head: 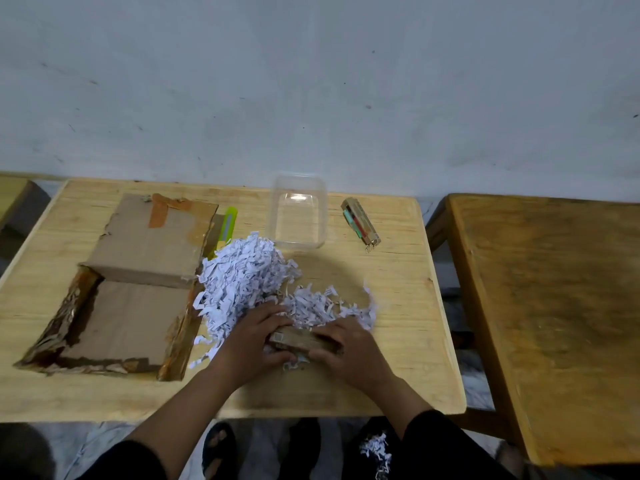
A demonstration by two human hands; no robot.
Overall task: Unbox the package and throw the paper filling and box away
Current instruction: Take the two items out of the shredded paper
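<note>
An opened cardboard box [128,306] lies on the left of the light wooden table [408,306], its lid flap folded back and its inside bare. A heap of white shredded paper filling [249,278] is piled on the table to the right of the box. At the heap's front edge a small brown wooden block [299,338] lies among the shreds. My left hand [258,336] grips its left end and my right hand [349,344] covers its right end.
A clear plastic container [298,211] stands at the back of the table. A second small wooden block with coloured pieces [360,221] lies to its right. A green utility knife [227,225] rests behind the box. A darker wooden table [554,323] stands to the right. Some shreds [375,448] lie on my lap.
</note>
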